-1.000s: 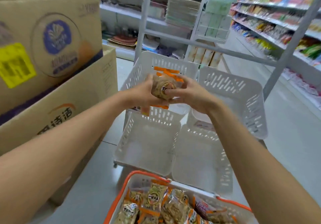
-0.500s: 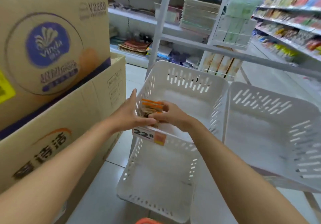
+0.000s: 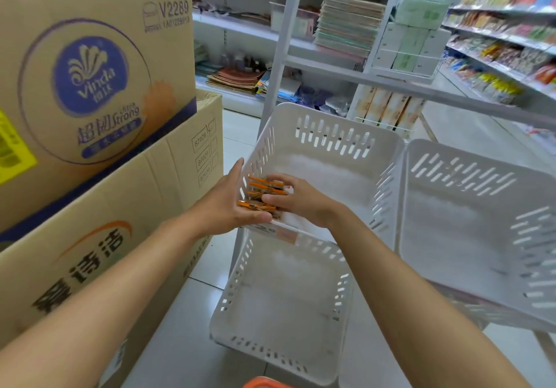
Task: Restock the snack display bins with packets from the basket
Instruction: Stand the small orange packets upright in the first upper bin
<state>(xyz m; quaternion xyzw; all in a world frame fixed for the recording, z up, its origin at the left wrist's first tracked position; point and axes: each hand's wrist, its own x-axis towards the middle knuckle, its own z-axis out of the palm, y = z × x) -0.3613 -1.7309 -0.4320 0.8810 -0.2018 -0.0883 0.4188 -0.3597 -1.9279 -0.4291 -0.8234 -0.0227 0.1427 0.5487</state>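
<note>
A small stack of orange-edged snack packets lies on edge in the near left corner of the upper left white bin. My left hand holds the stack from the left, thumb under its near end, fingers along the bin's slotted wall. From the right, my right hand grips the same packets with curled fingers. Only the orange rim of the basket shows at the bottom edge; its contents are out of view.
A lower white bin sits under the first, with a price tag on the upper bin's front lip. Another white bin stands to the right. Stacked cardboard boxes wall off the left. Stocked shelves line the aisle behind.
Both hands carried the packets from chest height down into the upper left bin's near corner and turned them on edge. The basket has slid almost out of view as my head moved closer.
</note>
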